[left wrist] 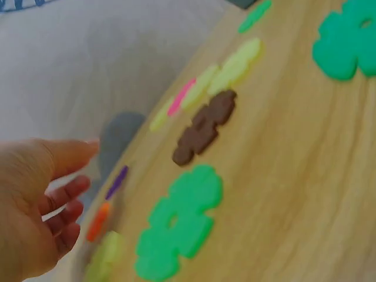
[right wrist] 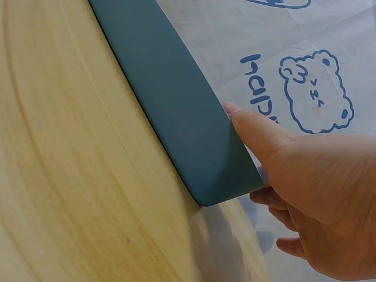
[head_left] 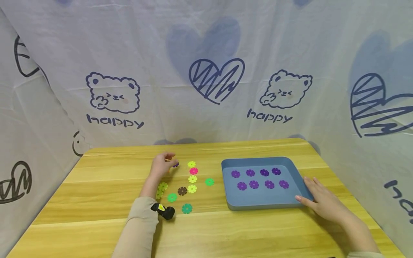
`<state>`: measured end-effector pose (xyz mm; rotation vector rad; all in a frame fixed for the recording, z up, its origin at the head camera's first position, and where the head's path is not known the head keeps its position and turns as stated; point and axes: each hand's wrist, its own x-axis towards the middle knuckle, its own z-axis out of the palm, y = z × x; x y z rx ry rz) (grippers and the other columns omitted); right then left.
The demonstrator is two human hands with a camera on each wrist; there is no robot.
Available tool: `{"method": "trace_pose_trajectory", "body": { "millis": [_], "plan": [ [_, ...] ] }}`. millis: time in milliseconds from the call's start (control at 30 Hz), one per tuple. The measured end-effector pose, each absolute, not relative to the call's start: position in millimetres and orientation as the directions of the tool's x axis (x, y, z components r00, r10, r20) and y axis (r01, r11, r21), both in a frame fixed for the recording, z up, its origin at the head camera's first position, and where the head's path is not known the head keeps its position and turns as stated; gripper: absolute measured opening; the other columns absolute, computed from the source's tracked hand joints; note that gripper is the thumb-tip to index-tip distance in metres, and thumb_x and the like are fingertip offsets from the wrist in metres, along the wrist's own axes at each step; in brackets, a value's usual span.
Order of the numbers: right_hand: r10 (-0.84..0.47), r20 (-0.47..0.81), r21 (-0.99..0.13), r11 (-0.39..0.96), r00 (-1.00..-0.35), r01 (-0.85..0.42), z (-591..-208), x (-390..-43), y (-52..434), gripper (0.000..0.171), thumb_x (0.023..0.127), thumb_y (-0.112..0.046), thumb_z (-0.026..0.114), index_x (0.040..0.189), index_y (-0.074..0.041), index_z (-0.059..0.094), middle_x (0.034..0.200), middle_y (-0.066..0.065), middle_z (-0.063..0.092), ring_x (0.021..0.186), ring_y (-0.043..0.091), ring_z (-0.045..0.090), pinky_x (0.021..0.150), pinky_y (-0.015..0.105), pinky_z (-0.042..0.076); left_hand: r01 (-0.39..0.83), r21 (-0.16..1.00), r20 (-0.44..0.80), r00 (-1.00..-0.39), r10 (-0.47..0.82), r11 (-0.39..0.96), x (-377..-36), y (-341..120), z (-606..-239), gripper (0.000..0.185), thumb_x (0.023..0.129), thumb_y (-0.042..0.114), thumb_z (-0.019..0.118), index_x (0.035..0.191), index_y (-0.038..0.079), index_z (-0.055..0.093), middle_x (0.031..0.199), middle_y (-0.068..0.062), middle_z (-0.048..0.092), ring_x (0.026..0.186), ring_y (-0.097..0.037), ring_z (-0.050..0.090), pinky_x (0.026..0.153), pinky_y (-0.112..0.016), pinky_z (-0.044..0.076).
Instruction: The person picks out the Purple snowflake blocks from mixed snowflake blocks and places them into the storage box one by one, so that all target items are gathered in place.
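Note:
My left hand (head_left: pixel 161 165) hovers over the back left of the table beside a purple flower-shaped disc (head_left: pixel 175 164). In the left wrist view its fingers curl loosely with nothing between them, and the purple disc (left wrist: pixel 117 182) lies just past the fingertips near an orange disc (left wrist: pixel 98 221). At the right, my right hand (head_left: pixel 327 202) holds the near right corner of a blue-grey tray (head_left: pixel 264 206). Its thumb laps over the rim and its fingers lie along the outer side. Inside the tray, several purple discs (head_left: pixel 254 184) lie flat in two rows.
Between left arm and tray lie loose discs: yellow (head_left: pixel 192 179), pink (head_left: pixel 193 171), brown (head_left: pixel 182 191), light green (head_left: pixel 209 182) and teal (head_left: pixel 187 208). More yellow discs (head_left: pixel 162 186) lie beside the left forearm. A printed cloth (head_left: pixel 206 125) hangs behind the wooden table (head_left: pixel 206 233).

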<state>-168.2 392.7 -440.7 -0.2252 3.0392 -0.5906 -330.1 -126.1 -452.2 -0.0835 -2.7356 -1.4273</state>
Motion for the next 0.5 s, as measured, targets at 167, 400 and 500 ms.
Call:
{"method": "trace_pose_trajectory", "body": {
  "millis": [167,400,500],
  "plan": [
    [-0.148,-0.004,-0.361,0.923,-0.989,-0.136,-441.5,-167.7,392.1,0.09,0.094,-0.053,0.056,0.15,0.009,0.022,0.153,0.034,0.025,0.142,0.055,0.015,0.106,0.073,0.019,0.009,0.698,0.04,-0.999,-0.026,0.717,-332.9,-129.0,-462.2,0.044,0.088,0.026,0.072,0.125,0.005,0.063,0.125,-0.018,0.065,0.124,-0.04,0.05,0.11,-0.052,0.029],
    [-0.146,-0.004,-0.355,0.925,-0.989,-0.135,-440.9,-168.0,392.4,0.089,0.095,-0.052,0.055,0.15,0.01,0.021,0.153,0.034,0.025,0.142,0.055,0.015,0.105,0.073,0.019,-0.058,0.63,-0.006,-0.998,-0.069,0.774,-338.2,-125.7,-462.4,0.039,0.088,0.033,0.072,0.119,0.01,0.067,0.125,-0.014,0.065,0.128,-0.045,0.04,0.109,-0.057,0.025],
    [-0.151,0.005,-0.347,0.927,-0.989,-0.143,-441.1,-167.8,392.2,0.088,0.095,-0.05,0.055,0.149,0.01,0.022,0.152,0.034,0.025,0.141,0.055,0.016,0.105,0.073,0.02,-0.066,0.636,-0.015,-0.997,-0.072,0.769,-338.4,-125.9,-461.1,0.036,0.088,0.031,0.072,0.116,0.009,0.068,0.122,-0.014,0.065,0.125,-0.044,0.041,0.108,-0.056,0.026]
  ]
}}
